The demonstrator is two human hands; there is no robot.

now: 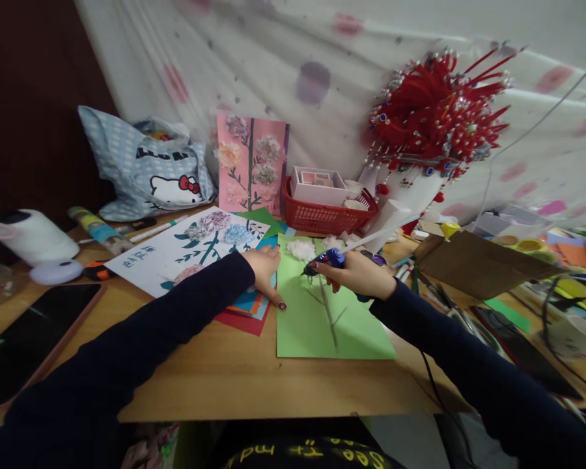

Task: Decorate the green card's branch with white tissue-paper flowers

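Observation:
My right hand (354, 273) is closed around a blue glue gun (336, 258), with a long white glue stick (378, 236) poking out of its back. The gun's dark nozzle hovers over or touches a light green sheet (361, 339); I cannot tell which. Drawn stems (329, 316) run down that sheet, and a fluffy white flower (301, 249) lies near its top. My left hand (266, 270) lies flat with fingers spread at the sheet's left edge, over a stack of coloured paper (247, 322). Beside it is a white sheet with flowers (146, 264).
At the back stand a pink flower picture (251, 163), a red basket (317, 215) and a red beaded headdress (439, 117). A phone (34, 339) lies on the left. Scissors (456, 306), a cardboard piece (483, 267) and a cable (437, 384) are on the right.

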